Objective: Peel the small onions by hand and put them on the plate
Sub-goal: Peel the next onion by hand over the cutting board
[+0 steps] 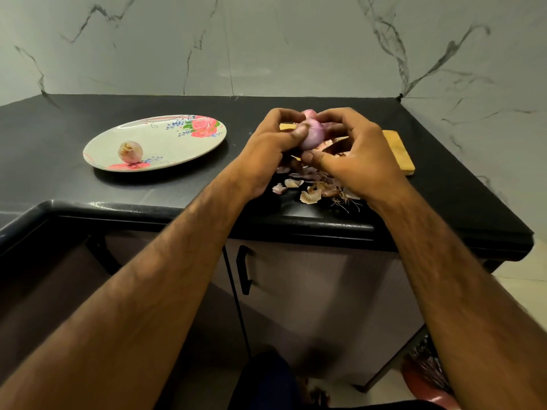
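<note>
A small pink onion (313, 137) is held above the black counter between both hands. My left hand (273, 143) grips its left side, thumb pressed on the skin. My right hand (355, 149) curls round its right side and top. Another onion (309, 113) peeks out just behind my fingers. Loose onion skins (310, 184) lie in a heap below my hands. A flowered oval plate (177, 137) sits to the left with one peeled onion (130, 152) on it.
A wooden board (398, 152) lies under and to the right of my hands. The black counter (148, 187) ends at a rounded front edge close to the skins. A marble wall stands behind. A cabinet door handle (244, 270) is below.
</note>
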